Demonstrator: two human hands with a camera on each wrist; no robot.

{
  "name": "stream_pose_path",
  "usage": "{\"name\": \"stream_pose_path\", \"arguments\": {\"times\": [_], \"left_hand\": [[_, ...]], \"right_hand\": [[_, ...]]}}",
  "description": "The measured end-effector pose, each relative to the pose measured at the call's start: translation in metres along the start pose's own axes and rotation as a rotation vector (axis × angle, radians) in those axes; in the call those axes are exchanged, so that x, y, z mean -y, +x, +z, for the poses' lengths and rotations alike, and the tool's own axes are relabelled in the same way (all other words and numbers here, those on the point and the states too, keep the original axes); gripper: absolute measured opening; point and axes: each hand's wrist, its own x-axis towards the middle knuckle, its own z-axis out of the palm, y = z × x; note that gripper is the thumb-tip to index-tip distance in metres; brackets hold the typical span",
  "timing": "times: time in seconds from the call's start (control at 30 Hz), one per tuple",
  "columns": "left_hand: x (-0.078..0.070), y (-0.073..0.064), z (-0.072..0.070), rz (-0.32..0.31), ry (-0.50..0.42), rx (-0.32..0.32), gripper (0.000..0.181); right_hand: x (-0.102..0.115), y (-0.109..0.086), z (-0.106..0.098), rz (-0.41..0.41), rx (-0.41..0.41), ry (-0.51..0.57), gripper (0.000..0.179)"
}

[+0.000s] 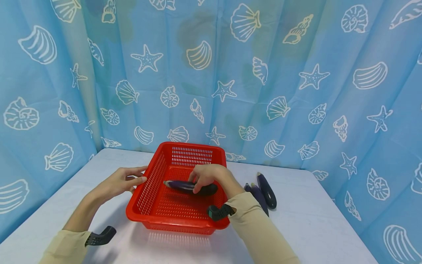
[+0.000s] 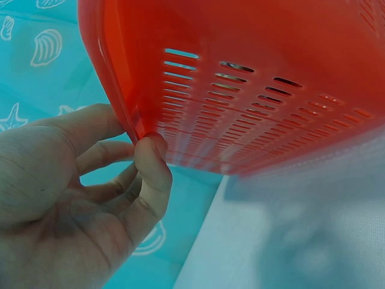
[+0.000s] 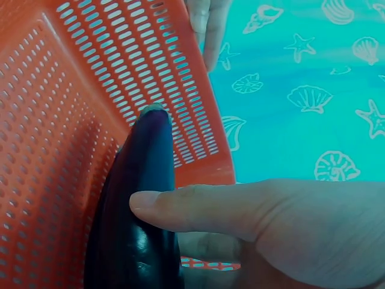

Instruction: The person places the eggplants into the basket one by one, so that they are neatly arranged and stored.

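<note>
Well, glossy eggplant (slotted basket beneath)

Eggplant in right grip

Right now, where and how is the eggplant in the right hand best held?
Probably around the thick body of the eggplant, coming from above and pinching across its width. It is long, smooth and narrower at the stem end, and the walls of the red basket rise around it. The right hand grips it this way.
</note>
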Motion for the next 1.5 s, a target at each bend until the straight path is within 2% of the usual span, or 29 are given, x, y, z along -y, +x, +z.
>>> {"name": "stream_pose_path", "arguments": {"times": [0.33,0.57,0.8,1.23,1.5], "left_hand": [[-0.001,0.0,0.0,-0.007,-0.007,-0.002,0.069],[0.001,0.001,-0.001,-0.006,0.001,-0.002,0.068],[0.001,0.002,-0.001,-0.012,-0.001,-0.004,0.068],[-0.001,0.001,-0.001,-0.011,0.007,-0.004,0.068],[0.0,0.001,-0.001,-0.029,0.012,-0.009,0.068]], "right_hand": [[-0.001,0.008,0.002,0.041,0.025,-0.019,0.041],[-0.001,0.013,0.002,0.033,0.008,-0.059,0.042],[-0.005,0.02,0.004,0.072,-0.012,-0.034,0.045],[-0.008,0.03,0.007,0.07,-0.032,-0.108,0.047],[-0.006,0.03,0.01,0.082,-0.033,-0.086,0.045]]}}
